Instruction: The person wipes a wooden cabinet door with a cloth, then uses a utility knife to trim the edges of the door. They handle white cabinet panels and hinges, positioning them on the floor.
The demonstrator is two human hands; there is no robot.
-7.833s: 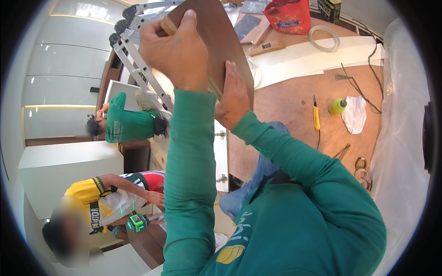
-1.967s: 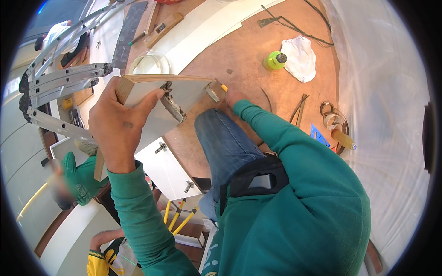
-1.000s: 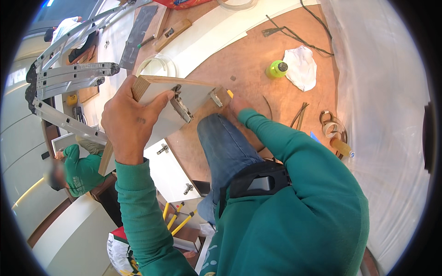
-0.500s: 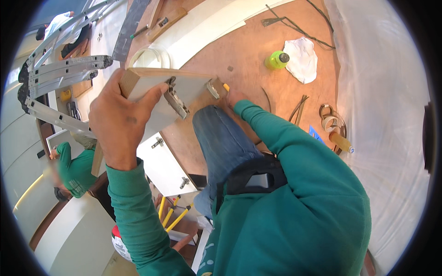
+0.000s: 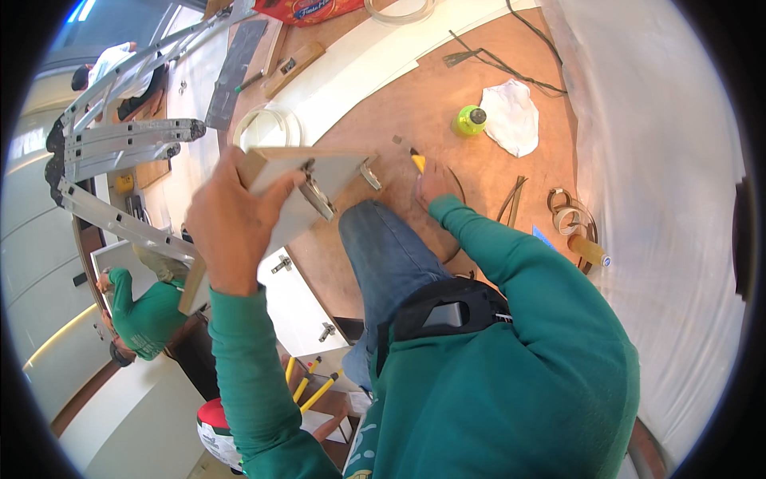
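Note:
My left hand (image 5: 231, 215) grips the upper corner of a white cabinet door (image 5: 289, 227) with wood-coloured edges, held tilted up. The thumb presses beside a metal hinge (image 5: 317, 197) on its face. A second hinge (image 5: 370, 174) sits farther along the same door. To the right, my right hand (image 5: 436, 181) is closed around a small hand tool (image 5: 419, 164). Its yellow part and a narrow dark end show; its exact kind is unclear. This hand is apart from the door, over the brown work surface (image 5: 367, 128).
Another white door (image 5: 299, 303) with hinges lies below my left arm. A green bottle (image 5: 468, 120), white cloth (image 5: 512, 117), tape rolls (image 5: 566, 219) and a wooden hand plane (image 5: 295, 70) lie around. An aluminium ladder (image 5: 128, 140) stands left, near a co-worker (image 5: 148, 315) in green.
My right hand has moved away from the door, rightward, with more of the yellow tool showing. The left hand keeps its grip on the door. The whole view has shifted somewhat.

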